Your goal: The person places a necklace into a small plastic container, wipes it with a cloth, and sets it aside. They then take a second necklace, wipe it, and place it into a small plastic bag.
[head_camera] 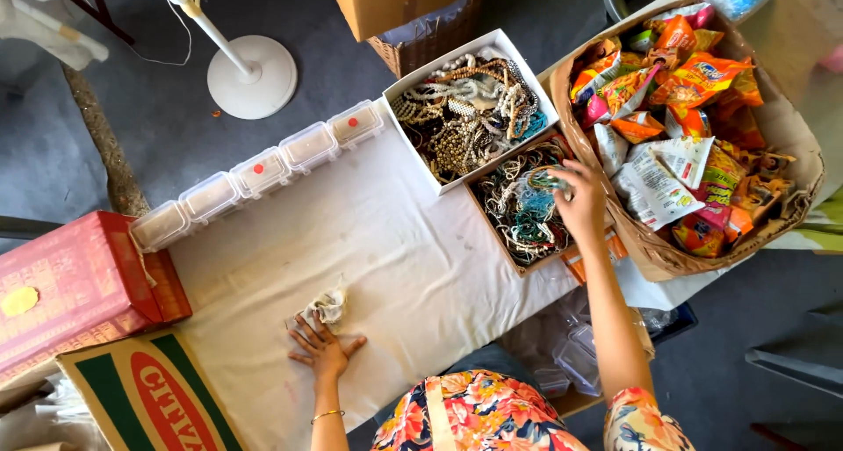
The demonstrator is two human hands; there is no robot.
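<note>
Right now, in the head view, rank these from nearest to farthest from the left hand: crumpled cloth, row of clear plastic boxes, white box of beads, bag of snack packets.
From the left hand:
1. Crumpled cloth, at the fingertips.
2. Row of clear plastic boxes, along the table's far edge.
3. White box of beads, far right corner.
4. Bag of snack packets, farthest right.

Two bead boxes sit between clear containers and snack bag.

Single head view, steeply downward from well above the white-clothed table.
</note>
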